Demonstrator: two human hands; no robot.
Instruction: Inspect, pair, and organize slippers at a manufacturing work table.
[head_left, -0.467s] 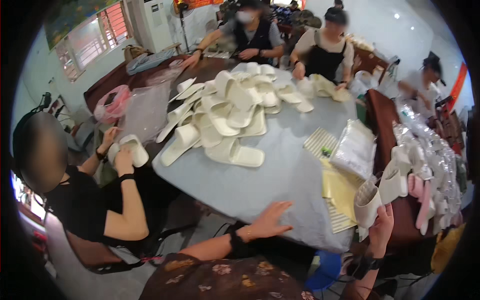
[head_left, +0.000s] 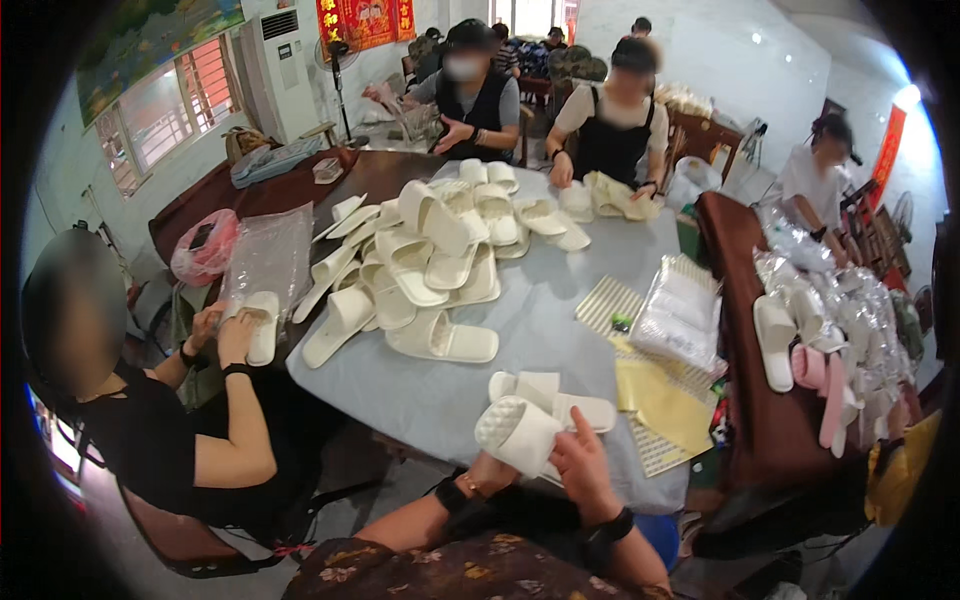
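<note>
Slipper (head_left: pixel 518 432), off-white with quilted strap, sits over near edge of grey-covered table (head_left: pixel 545 345), between both hands. Left hand (head_left: pixel 488 472) grasps it from lower left, fingers mostly hidden underneath. Right hand (head_left: pixel 588 470) is at its right side, index finger extended; cannot tell whether thumb and other fingers grip. Second slipper (head_left: pixel 540 388) lies just behind the held one, partly covered by it. Big slipper pile (head_left: pixel 435 250) toward far left of table. Right part of table: yellow sheet (head_left: pixel 672 405), striped sheet (head_left: pixel 603 302), clear plastic pack (head_left: pixel 680 308). Co-worker at left (head_left: pixel 150 430) handles another off-white slipper (head_left: pixel 263 328), near clear plastic sheet (head_left: pixel 270 250) and pink bag (head_left: pixel 203 250). Two co-workers across table. Brown surface (head_left: pixel 735 235) at right bears more slippers, pink slipper (head_left: pixel 830 395) and clear bagged items (head_left: pixel 875 325)
</note>
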